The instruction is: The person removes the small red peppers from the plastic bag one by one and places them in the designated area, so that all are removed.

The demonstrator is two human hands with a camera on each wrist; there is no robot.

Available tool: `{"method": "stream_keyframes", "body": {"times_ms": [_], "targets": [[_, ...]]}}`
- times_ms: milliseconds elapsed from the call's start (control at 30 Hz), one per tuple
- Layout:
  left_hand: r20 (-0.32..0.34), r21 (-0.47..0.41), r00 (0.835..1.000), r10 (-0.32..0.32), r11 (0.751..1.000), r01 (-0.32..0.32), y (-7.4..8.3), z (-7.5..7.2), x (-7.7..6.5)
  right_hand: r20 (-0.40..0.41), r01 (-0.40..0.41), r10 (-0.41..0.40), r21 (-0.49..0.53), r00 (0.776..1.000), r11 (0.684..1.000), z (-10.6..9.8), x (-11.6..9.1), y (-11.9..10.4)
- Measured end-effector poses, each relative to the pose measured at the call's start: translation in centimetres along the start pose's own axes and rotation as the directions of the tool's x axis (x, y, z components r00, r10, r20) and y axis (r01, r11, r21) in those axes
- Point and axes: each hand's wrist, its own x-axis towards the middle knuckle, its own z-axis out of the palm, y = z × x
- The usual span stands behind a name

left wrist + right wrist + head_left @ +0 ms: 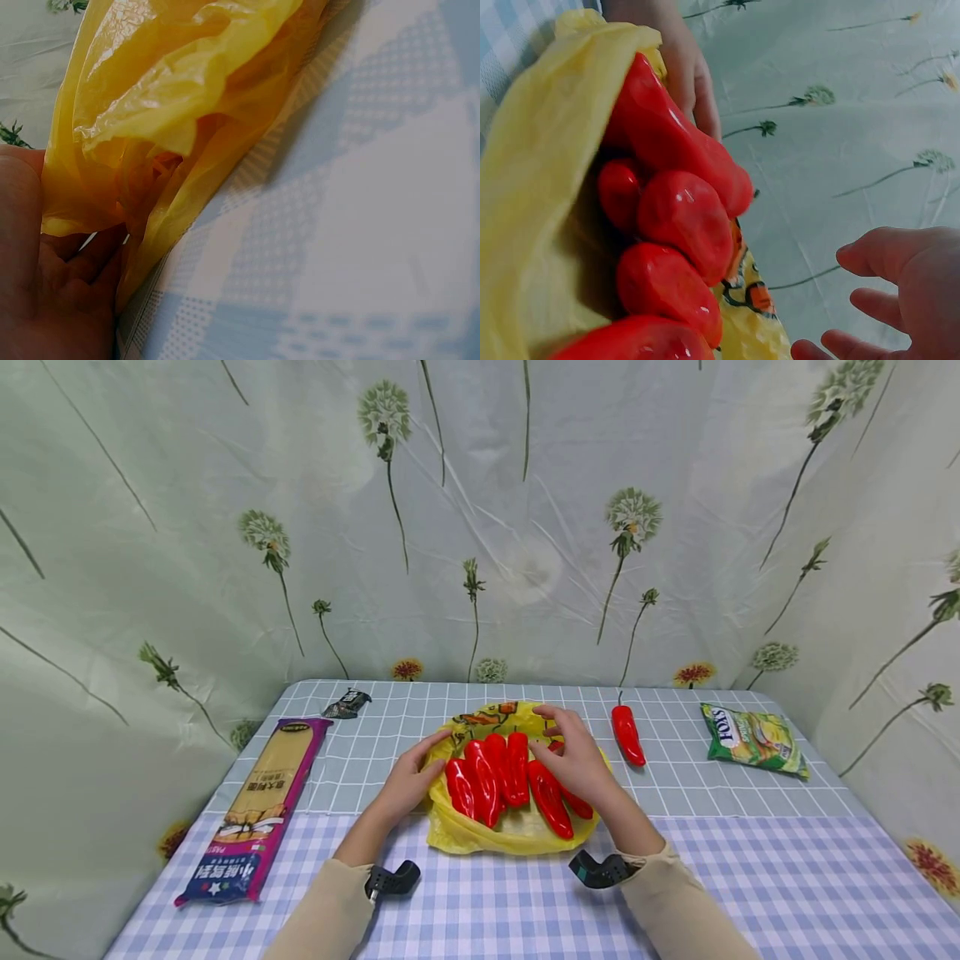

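Note:
A yellow plastic bag (480, 839) lies spread on the table with several shiny red chili peppers (482, 781) inside, also large in the right wrist view. My left hand (408, 781) rests against the bag's left side, fingers extended along the rim and thumb toward the peppers. In the left wrist view, crumpled yellow plastic partly hides its fingers. Over the bag's right side, my right hand (576, 756) has its fingers spread and loosely bent, with nothing between them. It covers part of the peppers there. Another red chili pepper (628, 737) lies on the table beyond the right hand.
A long purple pasta pack (258, 810) lies at the left, near a small black wrapper (347, 703) at the back. At the right lies a green FOX'S candy bag (753, 741). A patterned curtain (525, 527) hangs behind the checked table.

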Motion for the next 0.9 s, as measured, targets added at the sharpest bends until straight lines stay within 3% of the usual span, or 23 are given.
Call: {"method": "stream_keyframes", "body": {"times_ms": [100, 433, 900], "targets": [[0.003, 0.012, 1.0, 0.012, 1.0, -0.012, 0.1, 0.0, 0.0, 0.012, 0.013, -0.013, -0.005, 1.0, 1.0, 0.5, -0.2, -0.1], [0.005, -0.012, 0.999, -0.033, 0.999, 0.034, 0.1, 0.0, 0.1, 0.056, 0.087, -0.082, -0.083, 0.995, 0.993, 2.4, -0.8, -0.8], [0.007, 0.001, 1.0, -0.012, 1.0, 0.012, 0.2, -0.1, 0.1, 0.123, 0.103, -0.089, -0.112, 0.988, 0.988, 4.8, -1.2, -1.6]]}}
